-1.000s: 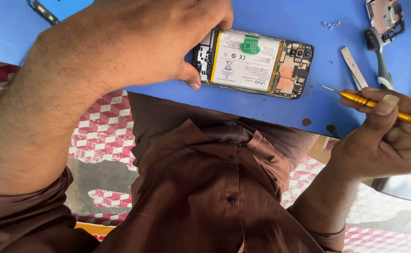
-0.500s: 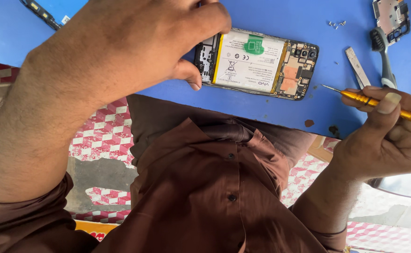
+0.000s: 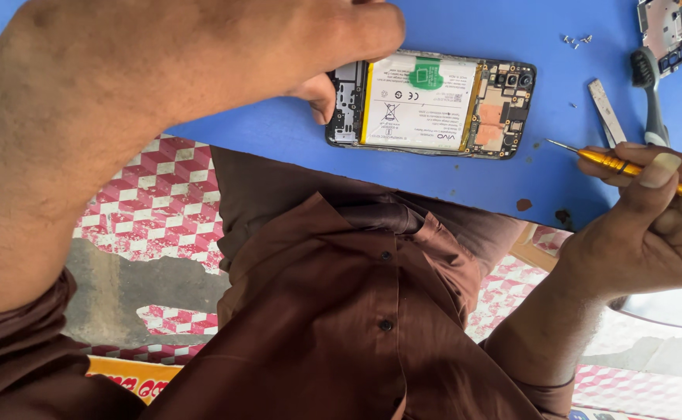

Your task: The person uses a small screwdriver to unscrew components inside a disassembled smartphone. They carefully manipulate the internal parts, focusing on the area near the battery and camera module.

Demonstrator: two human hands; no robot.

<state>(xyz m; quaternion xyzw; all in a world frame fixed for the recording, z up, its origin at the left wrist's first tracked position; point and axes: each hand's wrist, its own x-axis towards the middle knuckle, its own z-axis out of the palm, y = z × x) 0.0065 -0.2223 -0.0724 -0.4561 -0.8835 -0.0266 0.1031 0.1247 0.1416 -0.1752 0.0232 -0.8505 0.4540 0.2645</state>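
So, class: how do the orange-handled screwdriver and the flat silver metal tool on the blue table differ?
The orange-handled screwdriver is gripped in the right hand, clear of the blue table; the flat silver metal tool lies loose on it. The screwdriver has a round shaft and fine tip; the silver tool is a flat strip. Both are slim and sit right of the opened phone.

Left hand (image 3: pixel 224 54) grips the near end of the opened phone (image 3: pixel 432 103), back cover off, white battery (image 3: pixel 419 103) exposed, flat on blue table (image 3: pixel 465 175). Right hand (image 3: pixel 652 225) holds yellow screwdriver (image 3: pixel 636 167), tip just right of phone. Loose screws (image 3: pixel 576 38), brush (image 3: pixel 650 93), metal pry tool (image 3: pixel 607 111) nearby.
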